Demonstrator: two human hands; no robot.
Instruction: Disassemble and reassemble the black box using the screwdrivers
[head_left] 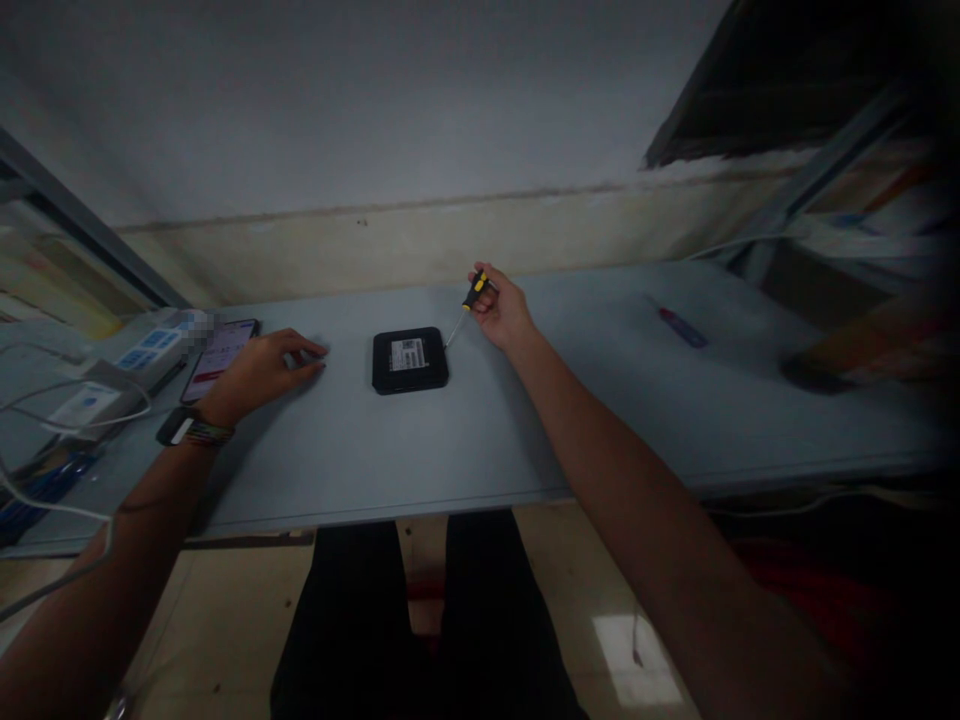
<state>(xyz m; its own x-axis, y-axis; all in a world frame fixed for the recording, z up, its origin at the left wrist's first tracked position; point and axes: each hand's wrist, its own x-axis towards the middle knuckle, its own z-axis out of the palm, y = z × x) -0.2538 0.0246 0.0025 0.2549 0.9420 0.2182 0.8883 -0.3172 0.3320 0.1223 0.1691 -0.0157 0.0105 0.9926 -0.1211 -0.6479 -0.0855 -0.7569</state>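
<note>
A flat black square box (397, 377) with a white printed label lies on the grey table. My right hand (501, 305) is closed around a black and yellow screwdriver (477, 289). Its thin metal shaft slants down to the left, and the tip is at the box's right edge; whether it touches the box I cannot tell. To the left of the box, my left hand (266, 372) rests by the table with fingers apart, holding nothing. Just behind that hand lies a phone (218, 352) with its screen lit.
A second screwdriver (683, 328) with a purple and red handle lies at the right. On the left are a white power strip (124, 375), loose white cables and a blue cable bundle (46, 492). A blurred orange cylinder (847, 345) stands far right. The wall (420, 240) borders the table's back.
</note>
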